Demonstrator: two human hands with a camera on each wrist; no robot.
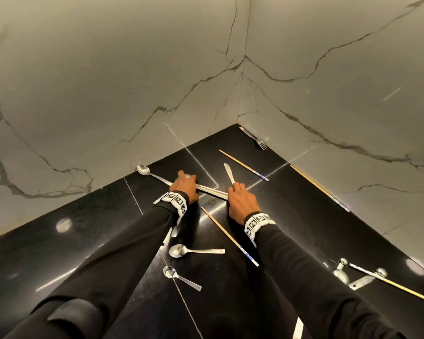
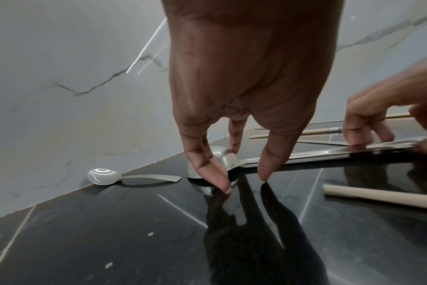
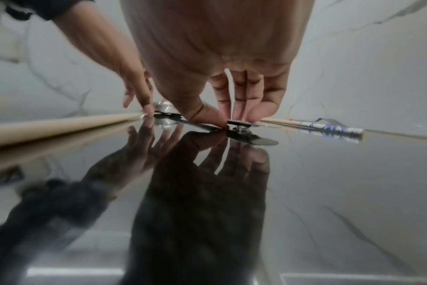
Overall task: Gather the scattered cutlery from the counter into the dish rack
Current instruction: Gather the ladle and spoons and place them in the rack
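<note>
A long steel spoon (image 1: 211, 191) lies across the black counter (image 1: 96, 241) between my hands. My left hand (image 1: 186, 179) pinches its bowl (image 2: 228, 160) with thumb and fingers, low on the counter. A table knife (image 1: 229, 173) points its blade toward the far corner. My right hand (image 1: 238, 188) pinches the end of the knife's handle (image 3: 241, 122) between thumb and fingertips, right where the spoon's handle (image 3: 195, 123) crosses under the thumb. The dish rack is out of sight.
Another spoon (image 1: 143, 170) lies by the left wall, a fork (image 1: 255, 139) in the corner. Chopsticks (image 1: 242, 165) (image 1: 230, 237) lie on both sides of my right hand. Two spoons (image 1: 179, 250) (image 1: 171, 272) lie near me. More cutlery (image 1: 340, 272) sits at the right.
</note>
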